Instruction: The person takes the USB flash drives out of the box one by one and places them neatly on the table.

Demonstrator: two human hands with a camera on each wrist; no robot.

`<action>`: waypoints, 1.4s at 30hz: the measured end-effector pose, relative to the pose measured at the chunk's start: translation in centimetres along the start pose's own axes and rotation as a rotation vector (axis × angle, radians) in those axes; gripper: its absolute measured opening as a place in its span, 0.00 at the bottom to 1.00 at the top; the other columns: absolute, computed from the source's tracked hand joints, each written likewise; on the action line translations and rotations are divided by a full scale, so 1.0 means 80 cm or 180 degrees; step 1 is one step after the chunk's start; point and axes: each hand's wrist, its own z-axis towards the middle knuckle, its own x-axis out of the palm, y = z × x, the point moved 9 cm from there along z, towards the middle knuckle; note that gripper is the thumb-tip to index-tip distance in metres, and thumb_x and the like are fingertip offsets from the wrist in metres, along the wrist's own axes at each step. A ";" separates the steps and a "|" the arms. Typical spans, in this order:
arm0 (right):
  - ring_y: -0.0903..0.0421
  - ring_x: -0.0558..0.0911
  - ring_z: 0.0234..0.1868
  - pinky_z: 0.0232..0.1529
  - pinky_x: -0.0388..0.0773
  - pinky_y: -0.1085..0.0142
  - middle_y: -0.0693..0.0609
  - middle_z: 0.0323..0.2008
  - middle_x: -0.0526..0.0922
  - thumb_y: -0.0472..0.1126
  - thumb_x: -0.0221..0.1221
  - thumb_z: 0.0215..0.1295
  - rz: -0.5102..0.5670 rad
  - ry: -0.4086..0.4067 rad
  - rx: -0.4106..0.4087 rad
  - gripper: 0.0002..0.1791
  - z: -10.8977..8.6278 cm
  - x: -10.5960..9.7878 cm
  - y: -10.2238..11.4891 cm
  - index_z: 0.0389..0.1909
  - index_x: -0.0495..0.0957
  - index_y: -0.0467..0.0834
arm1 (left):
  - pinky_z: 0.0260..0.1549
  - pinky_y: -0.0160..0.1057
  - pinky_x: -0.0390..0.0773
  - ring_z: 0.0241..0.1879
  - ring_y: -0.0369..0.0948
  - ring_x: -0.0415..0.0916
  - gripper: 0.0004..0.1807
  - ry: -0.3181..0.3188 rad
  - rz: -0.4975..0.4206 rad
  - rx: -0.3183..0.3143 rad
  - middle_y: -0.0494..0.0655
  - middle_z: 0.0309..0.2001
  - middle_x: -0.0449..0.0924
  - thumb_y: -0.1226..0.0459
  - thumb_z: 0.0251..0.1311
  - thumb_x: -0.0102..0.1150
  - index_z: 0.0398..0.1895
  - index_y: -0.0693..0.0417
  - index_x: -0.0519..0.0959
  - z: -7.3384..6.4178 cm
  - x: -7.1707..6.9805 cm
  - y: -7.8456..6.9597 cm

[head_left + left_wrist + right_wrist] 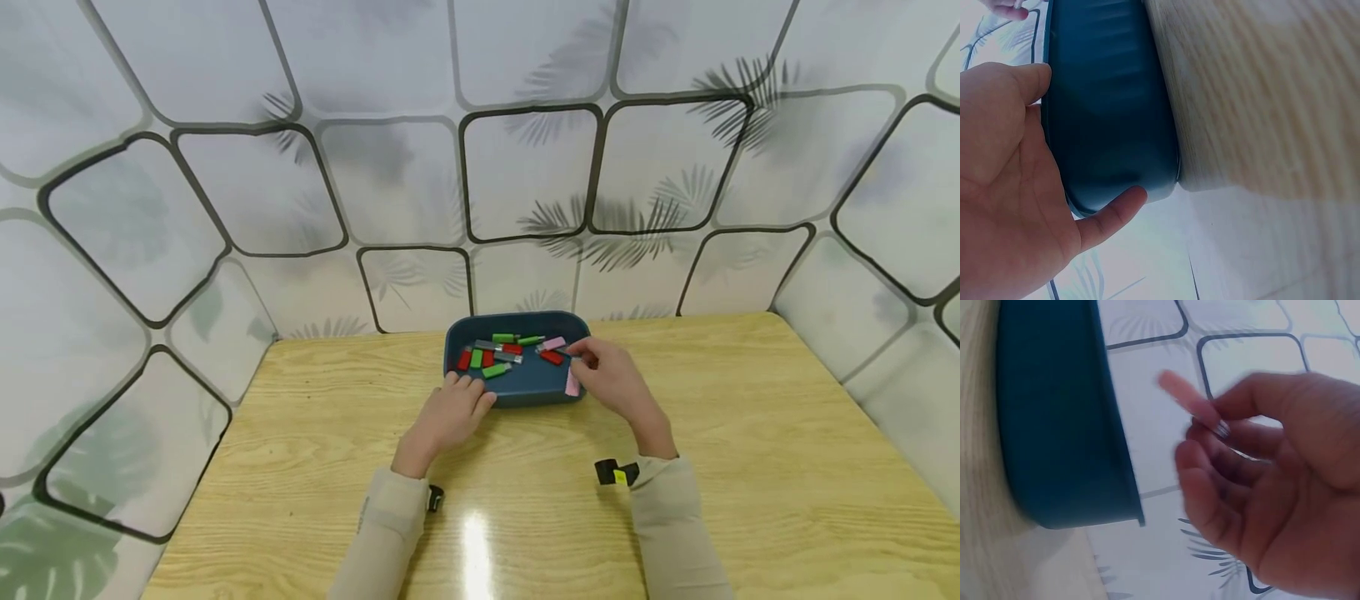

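A blue bin (525,399) stands against the left grip (450,412), whose fingers bend over its near edge, and reaches beneath the right grip (617,382), pinched nearly closed on a small pink stick (1189,398) jutting from the fingertips.

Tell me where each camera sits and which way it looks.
Head: on the head, facing forward and down at the blue tray; both sleeves, the left hand and right hand show.
Left wrist: worn there, facing the tray's outside; the left hand shows.
Right wrist: worn there, facing the right hand; fingers pinch a pink stick.
Shared: both wrist views show the tray's outer wall.
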 end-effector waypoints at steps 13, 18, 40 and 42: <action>0.43 0.80 0.23 0.29 0.70 0.61 0.49 0.16 0.77 0.31 0.56 0.69 -0.0301 0.1263 -0.0186 0.06 -0.018 0.044 0.008 0.31 0.74 0.41 | 0.33 0.44 0.66 0.37 0.46 0.59 0.17 -0.0019 -0.0019 0.0005 0.46 0.35 0.70 0.52 0.79 0.37 0.40 0.52 0.72 -0.001 -0.001 0.000; 0.42 0.80 0.22 0.32 0.72 0.61 0.50 0.15 0.77 0.28 0.52 0.68 -0.0335 0.1358 -0.0228 0.08 -0.020 0.047 0.005 0.38 0.80 0.37 | 0.33 0.43 0.67 0.37 0.45 0.59 0.18 -0.0039 -0.0001 0.0022 0.46 0.35 0.70 0.51 0.79 0.37 0.40 0.52 0.72 -0.001 -0.001 0.000; 0.56 0.77 0.17 0.23 0.74 0.65 0.54 0.24 0.83 0.31 0.64 0.60 -0.0842 0.1583 0.0161 0.05 -0.022 0.075 -0.001 0.31 0.87 0.42 | 0.35 0.44 0.68 0.38 0.45 0.60 0.18 0.0011 -0.0004 -0.0016 0.45 0.36 0.71 0.50 0.79 0.36 0.40 0.51 0.72 0.001 -0.001 0.001; 0.57 0.76 0.17 0.21 0.73 0.65 0.54 0.21 0.81 0.31 0.65 0.59 -0.0903 0.1547 0.0210 0.05 -0.022 0.078 -0.003 0.29 0.85 0.43 | 0.35 0.44 0.68 0.38 0.45 0.60 0.19 0.0006 -0.0004 -0.0020 0.45 0.36 0.71 0.50 0.79 0.36 0.40 0.51 0.72 0.001 0.000 0.002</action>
